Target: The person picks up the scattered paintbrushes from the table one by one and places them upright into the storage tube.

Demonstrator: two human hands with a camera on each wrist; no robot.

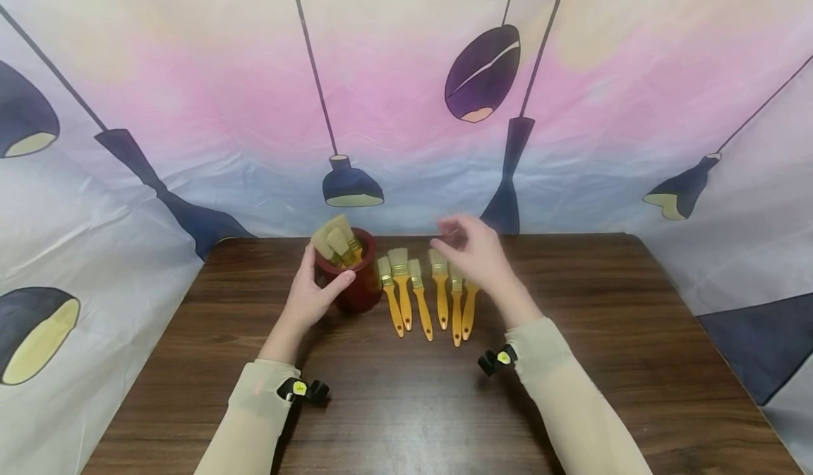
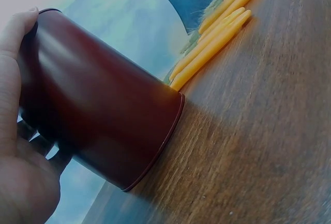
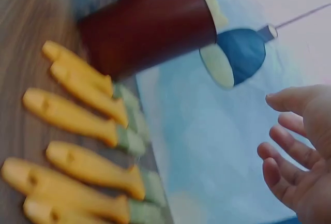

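- Left hand [image 1: 309, 298]: grip wrapped around the dark red cup [image 1: 356, 281], thumb on the near wall and fingers behind it; judged to steady the cup on the counter [image 1: 571, 362].
- Cup: upright at the counter's far edge, holding three paintbrushes [image 1: 336, 241], bristles up.
- Right hand [image 1: 478, 253]: grip wide, fingers loosely spread, holding nothing; it hovers above the right end of the brush row.
- Loose paintbrushes [image 1: 422, 293]: six with orange handles, lying flat side by side just right of the cup, bristles pointing to the backdrop [image 1: 406, 94], handles toward the person, so each is easy to pick.
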